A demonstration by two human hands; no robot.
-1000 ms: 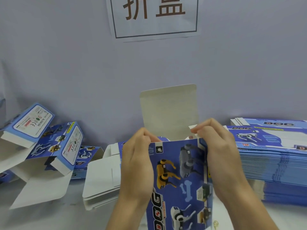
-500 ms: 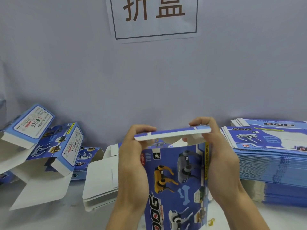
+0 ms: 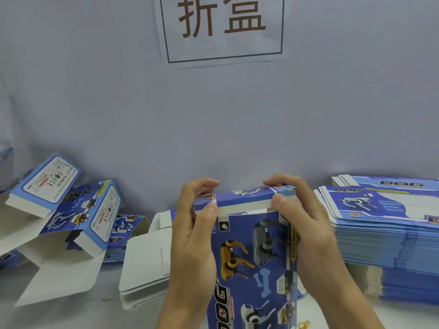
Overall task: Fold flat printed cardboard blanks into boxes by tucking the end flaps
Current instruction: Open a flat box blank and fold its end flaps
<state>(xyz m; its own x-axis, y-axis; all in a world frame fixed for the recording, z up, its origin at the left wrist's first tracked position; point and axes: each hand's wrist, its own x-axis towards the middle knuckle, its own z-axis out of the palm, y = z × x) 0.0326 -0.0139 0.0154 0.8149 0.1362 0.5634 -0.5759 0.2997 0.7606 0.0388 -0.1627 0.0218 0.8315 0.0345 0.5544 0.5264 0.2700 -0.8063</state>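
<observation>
A blue printed box (image 3: 251,255) with toy dog pictures stands upright in front of me, its front panel facing the camera. Its top lid flap (image 3: 244,198) is bent down over the opening, with a white tuck edge still showing along the front. My left hand (image 3: 194,236) grips the box's upper left corner, thumb on the white edge and fingers curled over the lid. At the upper right corner my right hand (image 3: 306,231) grips the box the same way, thumb on the flap's front.
A tall stack of flat blue blanks (image 3: 389,236) lies at the right. Several folded boxes with open flaps (image 3: 69,214) lean at the left. A white, partly folded box (image 3: 145,262) lies behind my left hand. A paper sign (image 3: 223,27) hangs on the wall.
The lid flap stood upright a second ago. Both hands have bent it forward and down over the opening, and it now sits lower, nearly level with the box top.
</observation>
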